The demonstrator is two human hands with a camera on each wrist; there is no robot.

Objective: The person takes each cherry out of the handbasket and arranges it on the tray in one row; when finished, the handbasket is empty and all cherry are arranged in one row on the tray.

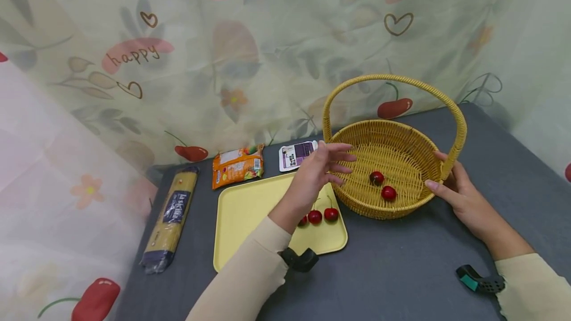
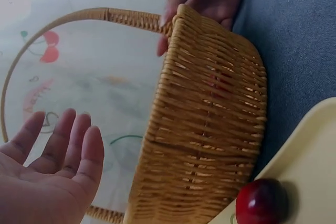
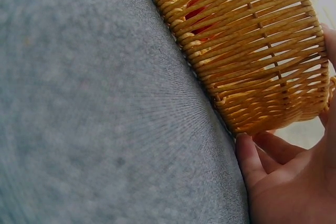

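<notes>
A yellow wicker basket [image 1: 383, 214] with a tall arched handle stands on the table. Two dark red cherries, one cherry [image 1: 376, 178] behind the other cherry [image 1: 388, 193], lie on its woven floor. My right hand [image 1: 468, 202] grips the basket's right side by the foot of the handle, thumb over the rim. Above the basket's left edge, my left hand [image 1: 317, 170] has its fingers extended and nothing in them. Beneath that wrist, cherries [image 1: 331, 214] with stems lie on a pale yellow tray [image 1: 241, 217]; the forearm partly hides one.
Left of the tray lies a pack of spaghetti [image 1: 171, 219]. An orange snack bag [image 1: 238, 166] and a small white-and-purple packet [image 1: 294, 156] sit behind the tray. A patterned curtain [image 1: 267, 63] hangs along the table's back edge.
</notes>
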